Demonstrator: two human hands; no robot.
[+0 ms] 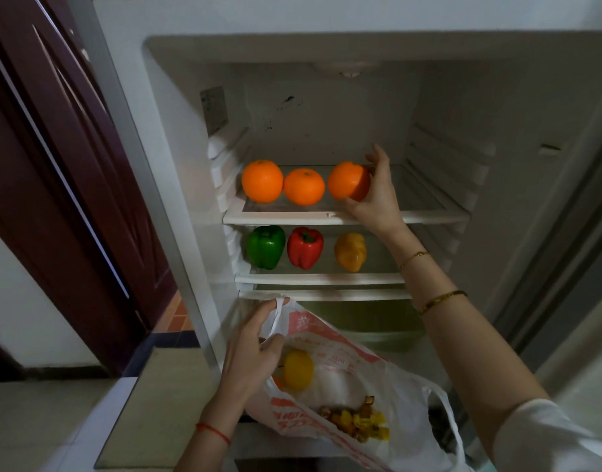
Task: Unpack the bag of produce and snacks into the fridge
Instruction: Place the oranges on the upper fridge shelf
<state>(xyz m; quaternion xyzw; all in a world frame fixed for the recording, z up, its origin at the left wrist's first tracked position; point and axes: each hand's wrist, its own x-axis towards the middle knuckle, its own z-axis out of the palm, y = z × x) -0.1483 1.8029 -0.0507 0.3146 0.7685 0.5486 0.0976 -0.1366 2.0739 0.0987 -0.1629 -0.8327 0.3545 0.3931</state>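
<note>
The fridge stands open in front of me. On its upper shelf two oranges lie side by side, and my right hand grips a third orange just to their right, at shelf level. The shelf below carries a green pepper, a red pepper and a yellow pepper. My left hand holds one handle of a white and red plastic bag in front of the lower fridge. Inside the bag show a yellow fruit and a packet of yellow-brown snacks.
A greenish crisper drawer sits under the lowest shelf, partly behind the bag. The right halves of both shelves are bare. A dark red door stands to the left of the fridge, with tiled floor below.
</note>
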